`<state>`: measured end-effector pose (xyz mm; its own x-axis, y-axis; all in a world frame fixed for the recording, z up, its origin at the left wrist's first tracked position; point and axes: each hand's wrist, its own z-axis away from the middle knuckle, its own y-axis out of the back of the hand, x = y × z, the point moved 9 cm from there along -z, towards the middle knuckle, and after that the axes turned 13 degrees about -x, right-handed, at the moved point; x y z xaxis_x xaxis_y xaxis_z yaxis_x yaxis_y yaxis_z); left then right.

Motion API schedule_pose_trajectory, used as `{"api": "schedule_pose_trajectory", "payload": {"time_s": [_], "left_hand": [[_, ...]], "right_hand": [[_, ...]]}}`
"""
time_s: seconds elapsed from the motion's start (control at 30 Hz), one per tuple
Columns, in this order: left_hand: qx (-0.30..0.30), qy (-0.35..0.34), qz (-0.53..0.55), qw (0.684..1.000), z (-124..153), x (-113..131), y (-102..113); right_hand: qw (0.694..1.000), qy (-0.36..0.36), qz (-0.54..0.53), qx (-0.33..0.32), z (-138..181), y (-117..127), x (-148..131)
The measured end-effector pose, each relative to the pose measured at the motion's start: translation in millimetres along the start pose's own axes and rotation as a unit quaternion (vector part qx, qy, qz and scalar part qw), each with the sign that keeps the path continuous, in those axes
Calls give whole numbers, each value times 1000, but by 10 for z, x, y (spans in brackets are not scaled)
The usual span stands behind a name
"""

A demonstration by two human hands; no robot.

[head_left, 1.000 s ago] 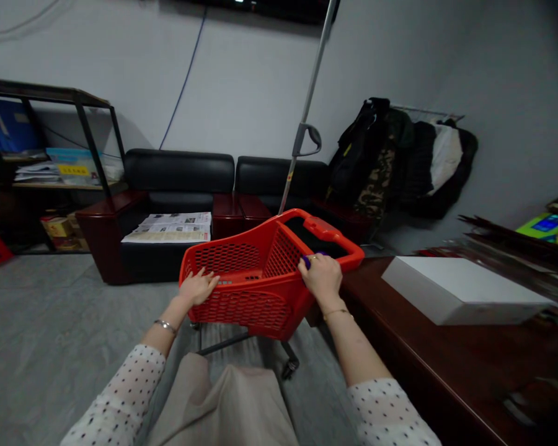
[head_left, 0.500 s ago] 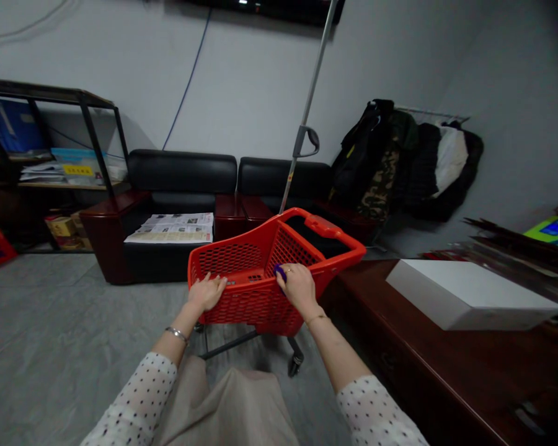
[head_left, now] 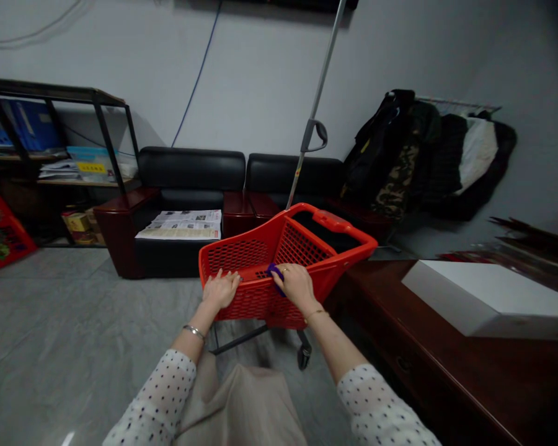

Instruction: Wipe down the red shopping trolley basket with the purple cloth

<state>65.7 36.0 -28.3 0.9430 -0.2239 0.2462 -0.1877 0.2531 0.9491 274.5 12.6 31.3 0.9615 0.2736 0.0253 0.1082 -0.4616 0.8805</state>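
A small red plastic shopping cart [head_left: 260, 305] with lattice sides stands in front of me, its handle at the right. My left hand [head_left: 221, 291] is hooked over the near rim toward the cart's left end, fingers reaching inside. Further right on the same rim, my right hand [head_left: 297, 287] is closed round a purple cloth [head_left: 272, 269], pressing it over the edge. Most of the cloth is hidden under the fingers. Below the basket, a grey frame and a caster wheel [head_left: 304, 355] show.
Behind the cart is a black sofa [head_left: 191, 168] with newspapers [head_left: 182, 224] on its seat. A metal pole [head_left: 324, 74] leans there. At right, a dark wooden desk [head_left: 400, 310] bears a white box [head_left: 488, 297]. A shelf rack [head_left: 103, 133] stands left; coats [head_left: 400, 155] hang back right.
My right hand has slid left along the rim with the purple cloth, closer to my left hand. My left hand keeps its place on the cart. The view has turned slightly left.
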Motion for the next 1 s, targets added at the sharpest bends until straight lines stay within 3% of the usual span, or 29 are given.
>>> {"api": "schedule_pose_trajectory", "payload": {"time_s": [0.1,0.17,0.27,0.33,0.4,0.5,0.6,0.7,0.8,0.87,0.93,1.0], "left_hand": [[2,-7,1,1000,10,45,-4],[3,-8,1,1000,20,89,-7],[11,-5,1,1000,42,130,9],[19,-1,-2,1000,56,123,26],[28,3,-6,1000,64,97,38],[50,-1,-7,999,56,78,30],[77,-8,-7,997,39,102,-3],[101,-6,-9,995,40,119,-9],[114,1,-18,993,67,99,36],[114,5,-22,993,83,75,67],[113,4,-22,993,90,69,79],[120,-1,-22,992,90,91,70]], "right_hand": [[996,-82,32,8,-19,192,556],[987,-152,43,32,-11,259,699],[987,-153,38,28,-37,119,306],[995,-95,31,0,-74,-3,-42],[998,-41,35,-34,-97,-44,-142],[995,-53,62,-50,-110,54,260],[985,-153,81,23,-64,194,631],[978,-178,77,83,-4,109,310],[994,-82,40,60,-36,-55,-241],[1000,-8,24,9,-73,-73,-324],[999,11,34,-37,-97,-2,-66],[997,-41,53,-38,-103,128,369]]}}
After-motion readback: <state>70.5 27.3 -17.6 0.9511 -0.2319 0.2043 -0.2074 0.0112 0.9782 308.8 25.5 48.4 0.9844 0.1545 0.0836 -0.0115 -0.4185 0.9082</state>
